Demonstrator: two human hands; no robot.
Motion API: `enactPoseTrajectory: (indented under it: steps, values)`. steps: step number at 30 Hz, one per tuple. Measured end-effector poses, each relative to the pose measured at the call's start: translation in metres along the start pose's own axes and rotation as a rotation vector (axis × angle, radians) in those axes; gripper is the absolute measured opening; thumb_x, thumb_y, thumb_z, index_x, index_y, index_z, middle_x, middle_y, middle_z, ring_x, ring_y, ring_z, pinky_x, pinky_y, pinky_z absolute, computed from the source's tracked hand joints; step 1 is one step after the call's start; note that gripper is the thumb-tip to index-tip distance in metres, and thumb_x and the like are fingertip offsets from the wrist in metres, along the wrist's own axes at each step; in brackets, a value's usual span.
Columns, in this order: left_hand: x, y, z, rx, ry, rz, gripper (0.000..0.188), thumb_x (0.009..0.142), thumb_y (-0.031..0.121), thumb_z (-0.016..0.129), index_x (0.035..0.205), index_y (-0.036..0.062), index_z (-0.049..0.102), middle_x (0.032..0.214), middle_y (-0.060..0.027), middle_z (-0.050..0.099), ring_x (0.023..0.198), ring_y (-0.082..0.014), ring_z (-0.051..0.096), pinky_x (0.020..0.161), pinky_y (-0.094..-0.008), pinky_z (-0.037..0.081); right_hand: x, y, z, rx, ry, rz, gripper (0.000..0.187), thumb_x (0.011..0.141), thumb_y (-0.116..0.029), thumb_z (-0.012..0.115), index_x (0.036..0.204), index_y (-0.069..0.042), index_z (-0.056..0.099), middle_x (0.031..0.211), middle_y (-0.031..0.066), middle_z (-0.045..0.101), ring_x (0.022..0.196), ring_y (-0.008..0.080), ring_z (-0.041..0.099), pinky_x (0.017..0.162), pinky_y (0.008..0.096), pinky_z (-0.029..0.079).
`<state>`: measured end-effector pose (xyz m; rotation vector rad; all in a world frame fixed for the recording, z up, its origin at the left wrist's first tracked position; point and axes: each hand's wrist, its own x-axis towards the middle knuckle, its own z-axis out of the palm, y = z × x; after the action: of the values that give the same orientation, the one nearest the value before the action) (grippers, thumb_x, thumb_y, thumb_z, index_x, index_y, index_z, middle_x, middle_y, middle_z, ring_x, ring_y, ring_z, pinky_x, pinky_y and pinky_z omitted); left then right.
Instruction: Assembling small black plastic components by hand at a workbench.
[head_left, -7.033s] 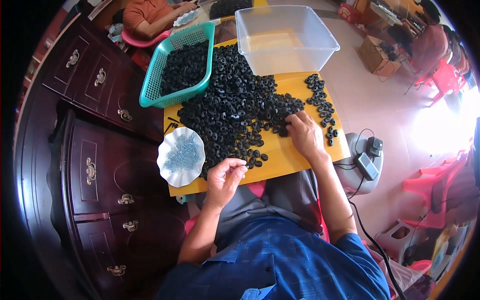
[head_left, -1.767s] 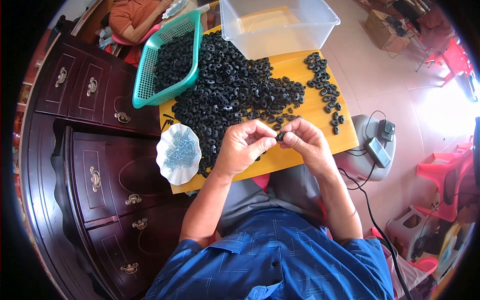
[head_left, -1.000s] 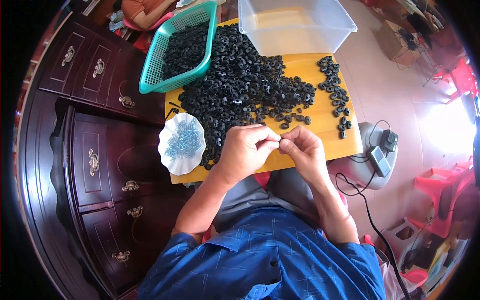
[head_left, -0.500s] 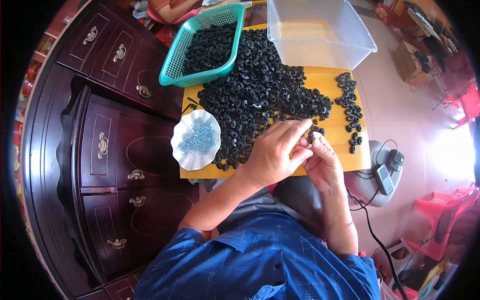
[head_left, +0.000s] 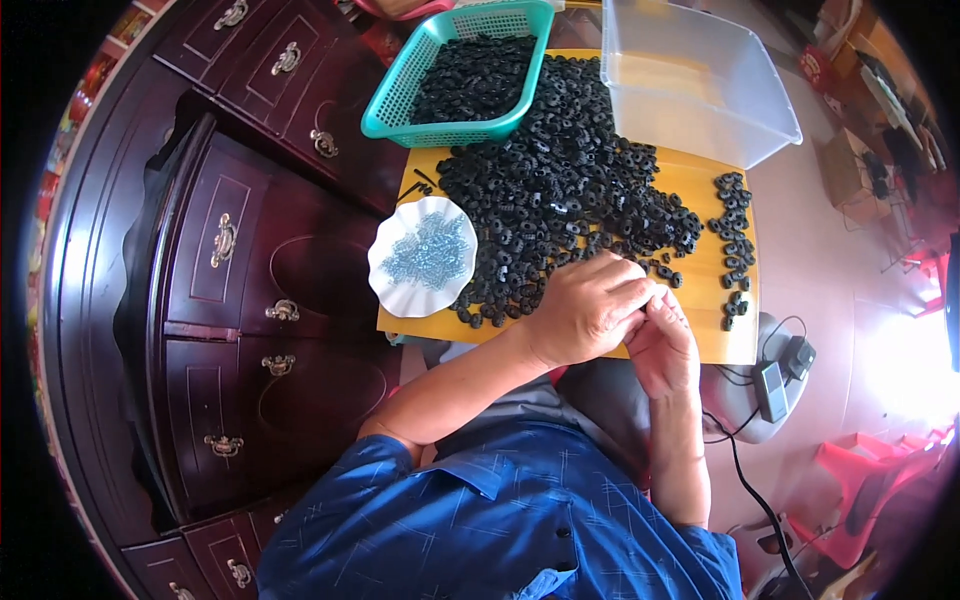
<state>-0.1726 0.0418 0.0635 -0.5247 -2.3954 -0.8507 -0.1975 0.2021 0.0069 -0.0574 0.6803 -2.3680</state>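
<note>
Over the near edge of the yellow tabletop [head_left: 560, 340], my two hands meet at the fingertips. My left hand [head_left: 593, 310] is bent with its fingers pinched together, and its grip hides whatever is in it. Palm turned up, my right hand [head_left: 667, 350] has thumb and fingers closed around a small black plastic part, now almost wholly covered by the fingers. Just beyond them spreads a big heap of similar black ring-like parts [head_left: 560, 185]. Left of my hands, a white scalloped dish [head_left: 415, 303] holds many tiny bluish, shiny pieces [head_left: 430, 252] resembling springs.
A green mesh basket [head_left: 440, 135] full of black parts stands at the far left; a clear plastic tub [head_left: 690, 130] is at the far right. Separate black parts [head_left: 735, 240] line the right edge. Dark wooden drawers [head_left: 270, 270] flank the left; a stool with cables [head_left: 770, 390] sits right.
The view has shifted, so the table sits further right and higher in it. My left fingers, raised and apart before, have folded down to the right fingertips, covering the black part.
</note>
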Motion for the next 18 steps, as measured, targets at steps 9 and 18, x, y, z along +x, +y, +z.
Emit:
enactPoseTrajectory:
  steps: [9,18]
  values:
    - [-0.006,-0.003,-0.001,-0.014,0.029,-0.001,0.028,0.069,0.011,0.077,0.095,0.0110,0.065,0.090,-0.0028,0.061,0.084,-0.0238,0.063,0.069,-0.0365,0.054,-0.003,0.002,0.007,-0.083,0.041,-0.005,0.009,0.100,-0.015,0.058,0.103,-0.007,0.061,0.096,0.0048,0.067,0.088,0.0153,0.065,0.084,0.0329,0.053]
    - [-0.016,-0.008,-0.014,-0.011,-0.066,-0.008,0.028,0.072,0.012,0.080,0.097,0.0091,0.068,0.091,-0.0041,0.066,0.083,-0.0245,0.066,0.070,-0.0353,0.055,-0.005,0.009,0.006,-0.256,0.050,0.053,0.023,0.103,-0.019,0.056,0.112,-0.001,0.065,0.097,0.0083,0.071,0.087,0.0166,0.068,0.082,0.0319,0.055]
